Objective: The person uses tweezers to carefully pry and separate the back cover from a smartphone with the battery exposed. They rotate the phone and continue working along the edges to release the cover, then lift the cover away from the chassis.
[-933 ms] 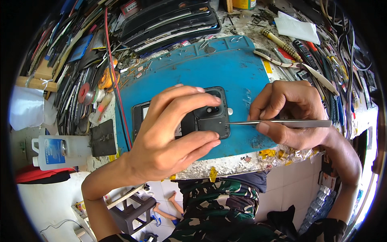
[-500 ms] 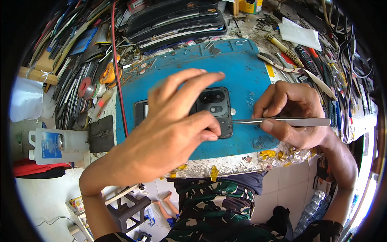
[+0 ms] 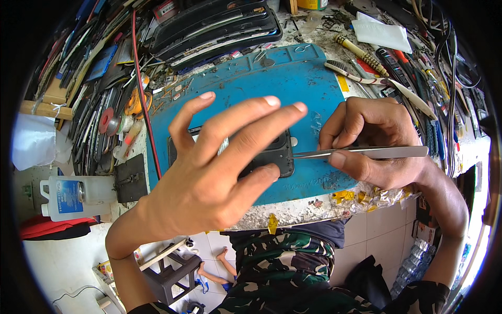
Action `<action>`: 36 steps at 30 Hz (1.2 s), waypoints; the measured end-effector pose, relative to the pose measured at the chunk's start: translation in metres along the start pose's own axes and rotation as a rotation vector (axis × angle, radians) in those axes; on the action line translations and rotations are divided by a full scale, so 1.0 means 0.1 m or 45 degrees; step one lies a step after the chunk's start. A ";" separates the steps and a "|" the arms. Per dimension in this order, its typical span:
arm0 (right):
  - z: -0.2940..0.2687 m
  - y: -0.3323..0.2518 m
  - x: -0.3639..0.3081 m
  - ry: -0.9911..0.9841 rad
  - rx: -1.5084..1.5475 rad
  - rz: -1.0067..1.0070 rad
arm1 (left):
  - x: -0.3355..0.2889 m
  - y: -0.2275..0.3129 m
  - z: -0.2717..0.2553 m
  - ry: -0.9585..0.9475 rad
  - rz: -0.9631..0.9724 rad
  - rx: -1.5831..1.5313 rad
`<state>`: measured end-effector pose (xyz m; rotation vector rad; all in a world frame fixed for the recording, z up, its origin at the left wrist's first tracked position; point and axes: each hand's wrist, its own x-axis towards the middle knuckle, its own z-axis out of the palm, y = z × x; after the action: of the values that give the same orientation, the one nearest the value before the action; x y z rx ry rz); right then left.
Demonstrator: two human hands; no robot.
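Note:
A dark smartphone (image 3: 283, 164) with its back parts showing lies flat on a blue work mat (image 3: 235, 86). My left hand (image 3: 217, 167) is spread over it with fingers apart, the thumb at the phone's near edge; it hides much of the phone. In my right hand (image 3: 379, 138), thumb and fingers pinch a pair of metal tweezers (image 3: 400, 152). Their thin tips point left and reach the phone's right end; whether they grip anything there is too small to tell. Close to that end sits a small pale disc (image 3: 294, 141).
Stacked dark phone shells (image 3: 219, 36) stand behind the mat. A brush (image 3: 340, 68) and a white packet (image 3: 381, 34) lie at the far right. A clear bottle (image 3: 78, 196) and solder spool (image 3: 109, 124) are on the left. Below, someone's legs (image 3: 212, 275) show on the floor.
My left hand's fingers have spread wider and now cover the phone's camera area. The tweezers stay at the phone's right end. The whole view has shifted slightly.

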<state>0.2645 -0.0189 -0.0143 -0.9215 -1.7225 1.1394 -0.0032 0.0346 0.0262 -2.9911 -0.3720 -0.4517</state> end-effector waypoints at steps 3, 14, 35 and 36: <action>0.00 -0.01 0.00 -0.009 -0.005 0.029 | -0.03 0.03 0.10 0.084 0.101 0.137; -0.02 0.01 0.02 -0.113 -0.148 -0.094 | -0.09 -0.09 0.23 -0.063 0.088 0.059; -0.01 -0.01 0.08 -0.237 -0.282 -0.222 | -0.29 -0.31 0.07 0.059 0.059 -0.216; 0.00 0.00 0.08 -0.222 -0.270 -0.234 | -0.27 -0.29 0.10 0.058 0.061 -0.231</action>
<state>0.2615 -0.0123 -0.0121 -0.7877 -2.0549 0.9523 -0.0331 0.0577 0.0105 -3.1495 -0.2676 -0.5779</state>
